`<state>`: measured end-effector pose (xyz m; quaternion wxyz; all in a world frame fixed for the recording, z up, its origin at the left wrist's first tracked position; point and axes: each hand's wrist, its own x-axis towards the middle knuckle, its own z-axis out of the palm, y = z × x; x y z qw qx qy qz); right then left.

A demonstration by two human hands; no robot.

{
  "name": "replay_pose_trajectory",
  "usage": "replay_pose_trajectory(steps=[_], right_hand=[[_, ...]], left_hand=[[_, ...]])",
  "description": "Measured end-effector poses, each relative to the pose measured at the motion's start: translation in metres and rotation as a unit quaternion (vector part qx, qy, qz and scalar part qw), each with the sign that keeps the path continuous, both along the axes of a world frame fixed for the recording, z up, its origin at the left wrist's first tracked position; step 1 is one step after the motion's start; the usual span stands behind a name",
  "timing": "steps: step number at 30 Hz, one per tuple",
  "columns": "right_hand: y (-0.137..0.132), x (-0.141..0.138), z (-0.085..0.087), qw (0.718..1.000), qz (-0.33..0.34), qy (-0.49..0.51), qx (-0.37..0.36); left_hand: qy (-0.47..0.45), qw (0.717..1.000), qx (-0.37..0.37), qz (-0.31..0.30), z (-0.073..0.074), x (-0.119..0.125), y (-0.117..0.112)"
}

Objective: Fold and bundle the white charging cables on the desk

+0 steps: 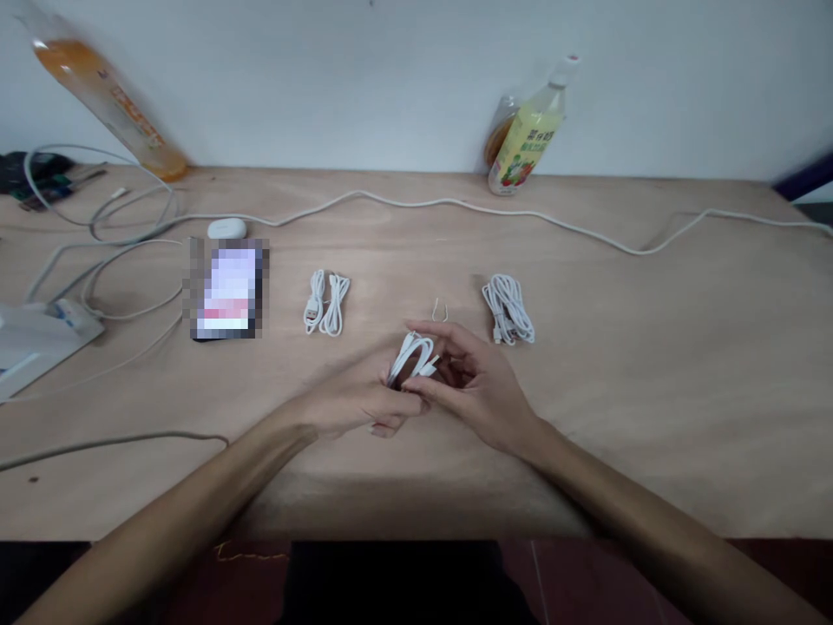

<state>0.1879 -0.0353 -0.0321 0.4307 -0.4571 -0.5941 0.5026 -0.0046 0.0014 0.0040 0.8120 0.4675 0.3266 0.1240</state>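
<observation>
Both hands meet at the middle of the wooden table (651,365), just above its surface. My left hand (355,404) and my right hand (478,382) pinch a folded white cable (413,354) between their fingers. A second coiled white cable (326,302) lies to the left of the hands. A third coiled white cable (508,309) lies to the right. A small thin wire tie (438,309) rests on the table just beyond the hands.
A phone (227,291) lies at the left, with a small white case (226,228) behind it. A long white cord (455,205) runs across the back. Two drink bottles (528,130) (110,100) stand against the wall. A white power strip (39,334) and loose cords sit far left.
</observation>
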Motion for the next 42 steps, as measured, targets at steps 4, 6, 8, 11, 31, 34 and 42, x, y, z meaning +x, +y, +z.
replay_pose_trajectory(steps=[4, 6, 8, 11, 31, 34, 42], right_hand=[[-0.002, 0.003, -0.001, 0.993, 0.026, -0.077, 0.088], [-0.002, 0.004, 0.000, 0.979, 0.032, -0.133, 0.154], [0.000, 0.005, 0.001, 0.960, 0.038, -0.171, 0.218], [0.003, 0.006, 0.001, 0.942, 0.046, -0.187, 0.275], [0.003, -0.003, 0.011, 0.953, -0.136, -0.184, 0.198], [0.006, -0.003, 0.014, 0.967, -0.166, -0.142, 0.128], [0.010, -0.007, 0.009, 0.994, -0.082, 0.021, -0.064]], left_hand=[[0.025, 0.998, 0.009, -0.065, 0.001, -0.004, 0.003], [0.027, 0.995, 0.003, -0.092, 0.000, -0.006, 0.004], [0.025, 0.993, -0.012, -0.118, -0.001, -0.007, 0.005], [0.012, 0.988, -0.029, -0.150, -0.001, -0.008, 0.004], [0.022, 0.994, 0.075, 0.081, -0.003, 0.005, -0.007], [0.074, 0.907, 0.400, 0.112, -0.011, 0.003, -0.013], [0.249, 0.595, 0.763, 0.041, -0.031, 0.000, -0.014]])
